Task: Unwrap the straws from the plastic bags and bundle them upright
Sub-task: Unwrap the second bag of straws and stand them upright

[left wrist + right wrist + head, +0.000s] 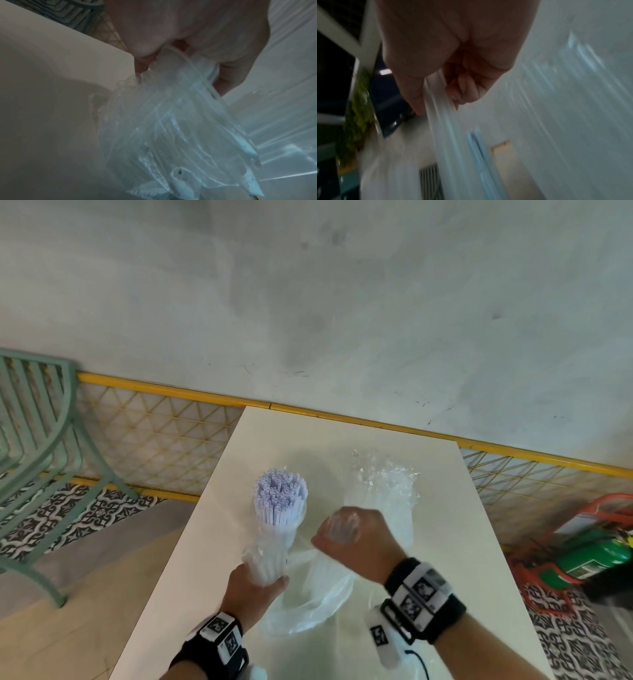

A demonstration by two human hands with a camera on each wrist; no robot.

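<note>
A thick bundle of white straws (279,508) stands upright on the white table (452,542), its open ends toward me. My left hand (255,583) grips the bundle low down, through a clear plastic bag (263,553) bunched round the lower part. In the left wrist view the fingers (228,75) curl round the wrapped straws (171,115). My right hand (352,539), to the right of the bundle, grips a stretch of clear plastic bag (318,590) in a fist. The right wrist view is blurred; the plastic (440,108) runs out from between thumb and curled fingers.
Another crumpled clear bag (383,487) lies on the table behind my right hand. A green metal chair (37,446) stands at the left. A green extinguisher in a red stand (596,556) sits on the floor at the right. A yellow mesh fence (171,436) runs behind the table.
</note>
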